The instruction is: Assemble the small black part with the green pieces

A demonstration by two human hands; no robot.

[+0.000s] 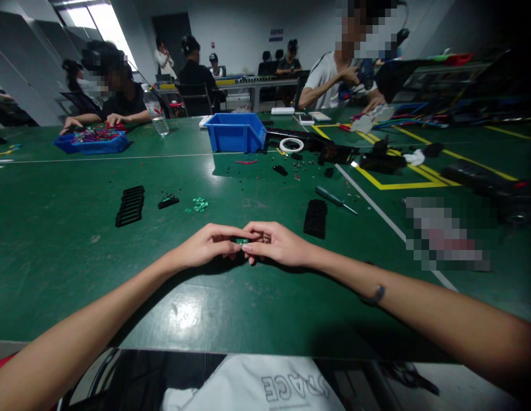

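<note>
Just above the green tabletop, my left hand [210, 246] and my right hand [274, 244] meet at the fingertips. Between them they pinch a small green circuit board [242, 241], with some black showing at its edge; the fingers cover the rest. Beyond my left hand lies a little heap of small green boards [200, 204]. Beside that heap is a black part with tiny bits [168, 201], and further left a slotted black frame [130, 206]. Past my right hand sit a dark ribbed block [316, 218] and a screwdriver [336, 200].
A blue bin [236, 132] stands at the back, with a white ring [291, 145] and scattered small parts near it. Blue trays of wires [101, 140] and a water bottle [156, 114] are at far left. Co-workers sit across the table [132, 308].
</note>
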